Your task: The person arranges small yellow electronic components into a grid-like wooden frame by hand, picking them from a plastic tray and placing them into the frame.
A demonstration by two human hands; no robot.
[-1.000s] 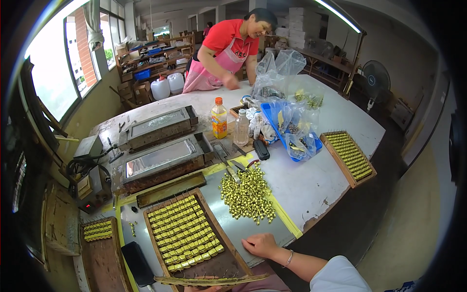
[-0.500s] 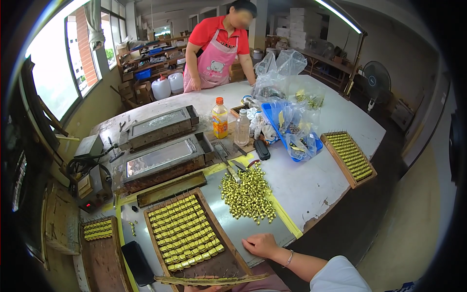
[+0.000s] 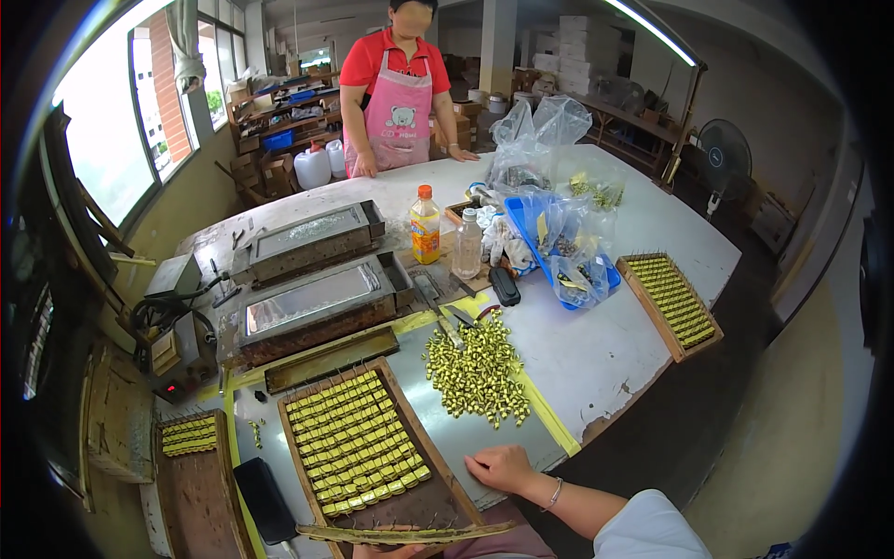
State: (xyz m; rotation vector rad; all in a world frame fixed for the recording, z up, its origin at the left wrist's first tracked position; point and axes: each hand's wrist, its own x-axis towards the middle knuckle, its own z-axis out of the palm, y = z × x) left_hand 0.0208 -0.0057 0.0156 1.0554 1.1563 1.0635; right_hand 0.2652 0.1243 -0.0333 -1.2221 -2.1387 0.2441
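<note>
My right hand (image 3: 501,469) rests on the metal sheet near the table's front edge. Its fingers are curled in, and no object shows in them. At the bottom edge only a sliver of my left hand (image 3: 386,552) appears, beneath a thin wooden strip (image 3: 410,537) lying across the near end of a wooden tray (image 3: 447,480); its fingers are hidden. Rows of small shiny yellow-gold pieces (image 3: 354,438) fill most of that tray, with thin wires along the rows. Beyond my right hand lies a heap of small gold-coloured metal parts (image 3: 477,373).
Two metal-topped heating boxes (image 3: 317,296) stand at the back left. Other filled trays sit right (image 3: 670,303) and far left (image 3: 191,484). Bottles (image 3: 426,228), a blue tray (image 3: 559,247) with plastic bags, and a black phone-like object (image 3: 264,501) are around. A co-worker (image 3: 396,102) stands across the table.
The co-worker has straightened from a lean and shifted left, one hand drawn back from the plastic bags. The view has moved slightly; both my hands stay in place.
</note>
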